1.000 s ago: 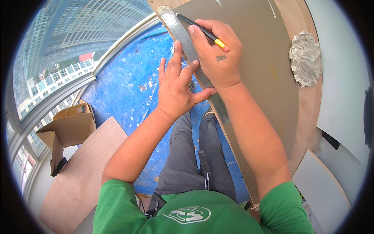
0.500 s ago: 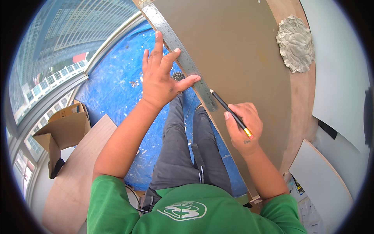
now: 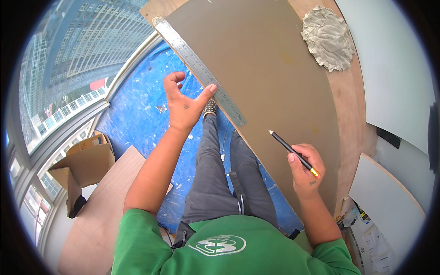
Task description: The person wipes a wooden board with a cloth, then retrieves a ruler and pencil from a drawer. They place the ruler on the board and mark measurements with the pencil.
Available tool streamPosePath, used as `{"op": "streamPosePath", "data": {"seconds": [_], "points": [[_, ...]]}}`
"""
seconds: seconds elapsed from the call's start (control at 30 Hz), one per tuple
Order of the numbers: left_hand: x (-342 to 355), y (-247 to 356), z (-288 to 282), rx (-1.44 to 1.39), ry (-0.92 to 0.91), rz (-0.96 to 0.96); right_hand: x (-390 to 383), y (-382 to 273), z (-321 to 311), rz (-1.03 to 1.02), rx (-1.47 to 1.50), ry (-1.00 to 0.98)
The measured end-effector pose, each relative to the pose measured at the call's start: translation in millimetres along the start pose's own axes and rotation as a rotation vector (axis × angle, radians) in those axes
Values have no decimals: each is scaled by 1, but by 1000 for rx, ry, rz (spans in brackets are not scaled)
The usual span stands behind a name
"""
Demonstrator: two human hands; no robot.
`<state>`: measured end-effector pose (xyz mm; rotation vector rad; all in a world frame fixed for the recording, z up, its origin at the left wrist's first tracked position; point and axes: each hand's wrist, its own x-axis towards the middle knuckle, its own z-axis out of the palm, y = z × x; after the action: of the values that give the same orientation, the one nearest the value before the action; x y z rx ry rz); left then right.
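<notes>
A steel ruler (image 3: 198, 68) lies along the left edge of a large brown-faced board (image 3: 275, 68). My left hand (image 3: 184, 107) is beside that edge, its thumb stretched out with the tip at the ruler. The thumb and the bent fingers are apart, and nothing shows between them; some fingers are partly hidden. My right hand (image 3: 308, 169) is closed round a black pencil (image 3: 291, 149) with a gold end. The pencil's tip points up and left over the board, right of the ruler's near end. Whether the tip touches the board I cannot tell.
A crumpled grey cloth (image 3: 328, 39) rests on the board's wooden right border. Blue plastic sheeting (image 3: 137, 98) covers the floor. At left are an opened cardboard box (image 3: 85, 167), a wood panel (image 3: 105, 201) and windows. Pale panels (image 3: 385, 192) stand at right.
My left hand has drawn back along the ruler, its fingers going from spread to bent. My right hand has moved the pencil right and nearer me, away from the ruler. The view has shifted.
</notes>
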<state>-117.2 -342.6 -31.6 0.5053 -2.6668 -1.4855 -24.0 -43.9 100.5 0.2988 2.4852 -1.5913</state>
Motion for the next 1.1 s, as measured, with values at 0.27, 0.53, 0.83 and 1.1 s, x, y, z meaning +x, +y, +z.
{"op": "streamPosePath", "data": {"seconds": [0.27,0.53,0.83,1.1], "points": [[2,-7,-4,-157,-251,-210,-15,2,1,80,87,54],[9,-2,-11,-155,-247,-240,-26,-9,10,159,115,74],[161,2,-52,-366,139,-383,-31,-35,25,285,187,121],[190,-6,-59,-240,-53,-283,-30,-55,37,337,188,171]]}}
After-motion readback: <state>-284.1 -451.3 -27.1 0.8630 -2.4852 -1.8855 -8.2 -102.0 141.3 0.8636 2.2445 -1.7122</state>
